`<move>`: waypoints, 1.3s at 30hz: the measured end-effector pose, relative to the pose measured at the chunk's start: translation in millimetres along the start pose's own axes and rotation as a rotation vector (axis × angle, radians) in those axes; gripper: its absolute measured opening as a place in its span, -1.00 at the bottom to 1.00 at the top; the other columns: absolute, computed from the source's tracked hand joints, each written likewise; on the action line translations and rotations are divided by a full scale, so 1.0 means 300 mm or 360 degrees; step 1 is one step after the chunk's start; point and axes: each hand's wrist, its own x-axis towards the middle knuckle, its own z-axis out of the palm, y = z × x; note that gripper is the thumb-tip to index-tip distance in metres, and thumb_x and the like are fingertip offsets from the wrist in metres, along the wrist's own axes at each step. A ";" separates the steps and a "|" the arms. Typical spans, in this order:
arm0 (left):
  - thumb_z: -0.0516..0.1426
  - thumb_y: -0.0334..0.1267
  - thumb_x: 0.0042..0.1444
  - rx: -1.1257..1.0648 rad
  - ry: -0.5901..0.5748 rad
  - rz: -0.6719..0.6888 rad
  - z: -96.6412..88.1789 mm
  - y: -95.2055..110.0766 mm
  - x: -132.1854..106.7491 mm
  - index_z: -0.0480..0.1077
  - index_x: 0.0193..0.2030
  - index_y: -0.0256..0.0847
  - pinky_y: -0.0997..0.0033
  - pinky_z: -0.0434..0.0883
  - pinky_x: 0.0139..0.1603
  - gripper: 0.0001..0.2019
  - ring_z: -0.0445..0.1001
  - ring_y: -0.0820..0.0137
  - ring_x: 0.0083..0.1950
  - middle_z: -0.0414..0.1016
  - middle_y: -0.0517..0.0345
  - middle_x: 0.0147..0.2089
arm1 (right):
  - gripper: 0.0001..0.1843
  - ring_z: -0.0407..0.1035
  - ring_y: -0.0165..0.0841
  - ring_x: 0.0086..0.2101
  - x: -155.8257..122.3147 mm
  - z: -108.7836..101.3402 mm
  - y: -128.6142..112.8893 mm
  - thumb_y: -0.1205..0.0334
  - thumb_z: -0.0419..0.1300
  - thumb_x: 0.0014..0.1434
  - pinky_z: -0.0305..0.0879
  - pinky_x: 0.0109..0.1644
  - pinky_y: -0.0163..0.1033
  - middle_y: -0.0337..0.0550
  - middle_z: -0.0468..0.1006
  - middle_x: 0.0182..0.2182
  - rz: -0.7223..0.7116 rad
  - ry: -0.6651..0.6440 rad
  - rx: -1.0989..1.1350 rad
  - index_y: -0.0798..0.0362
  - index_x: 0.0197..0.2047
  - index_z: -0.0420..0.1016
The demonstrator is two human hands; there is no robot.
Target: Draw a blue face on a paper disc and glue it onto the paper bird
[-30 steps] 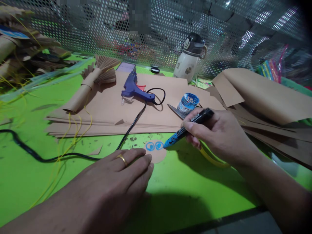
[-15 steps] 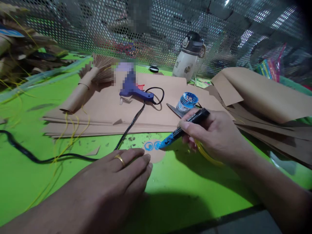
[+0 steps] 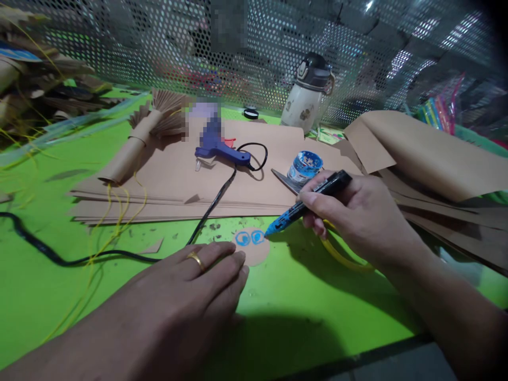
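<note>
A small round brown paper piece (image 3: 256,256) lies on the green table, with two blue eye shapes drawn on its upper half. My left hand (image 3: 202,280), wearing a gold ring, lies flat with its fingertips on the left edge of that piece. Between the thumb and fingers of my right hand (image 3: 345,211) is a black paint marker (image 3: 297,210) with a blue tip. The tip is at the right edge of the right-hand eye; whether it touches the paper I cannot tell. Yellow-handled scissors (image 3: 343,259) lie partly under my right hand.
Stacked brown paper sheets (image 3: 170,182) hold a purple glue gun (image 3: 226,152), a blue paint pot (image 3: 305,166) and a rolled paper figure (image 3: 127,151). The glue gun's black cord (image 3: 119,253) crosses leftward. Behind stand a white bottle (image 3: 304,103) and a perforated metal screen (image 3: 159,47).
My right hand has moved slightly right and up with the marker, its tip shifting from inside the right-hand eye to that eye's outer edge. My left hand stays in place.
</note>
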 end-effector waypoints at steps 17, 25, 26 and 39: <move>0.02 -0.37 0.40 0.0068 0.0016 0.0052 0.003 -0.012 -0.004 0.45 0.17 -0.12 0.13 0.52 0.19 -0.69 0.55 0.18 0.18 0.63 0.05 0.12 | -0.84 0.33 -0.44 -0.63 -0.010 0.004 0.005 0.24 0.27 0.21 0.30 -0.56 -0.33 -0.32 0.47 -0.63 -0.0036 -0.0089 0.0012 0.03 -0.41 0.47; 0.03 -0.33 0.42 0.0086 0.0031 0.0208 -0.003 -0.031 0.012 0.49 0.12 -0.18 0.16 0.55 0.11 -0.74 0.57 0.17 0.10 0.65 0.01 0.06 | -0.84 0.31 -0.44 -0.63 -0.006 0.007 0.011 0.29 0.26 0.20 0.26 -0.53 -0.31 -0.32 0.45 -0.64 -0.0141 -0.0046 -0.0079 0.03 -0.43 0.47; 0.04 -0.33 0.41 0.0080 0.0023 0.0202 -0.004 -0.027 0.012 0.48 0.12 -0.17 0.14 0.55 0.12 -0.74 0.57 0.16 0.11 0.65 0.01 0.06 | -0.84 0.31 -0.44 -0.63 -0.007 0.009 0.010 0.30 0.26 0.20 0.26 -0.52 -0.31 -0.32 0.44 -0.64 -0.0165 -0.0053 -0.0095 0.03 -0.43 0.46; 0.05 -0.36 0.39 0.0046 0.0006 0.0123 -0.004 -0.012 0.014 0.49 0.14 -0.18 0.15 0.53 0.15 -0.72 0.56 0.15 0.14 0.65 0.01 0.08 | -0.85 0.32 -0.42 -0.61 -0.013 0.004 0.004 0.32 0.27 0.20 0.26 -0.51 -0.29 -0.31 0.46 -0.62 -0.0171 0.0000 -0.0082 0.02 -0.42 0.47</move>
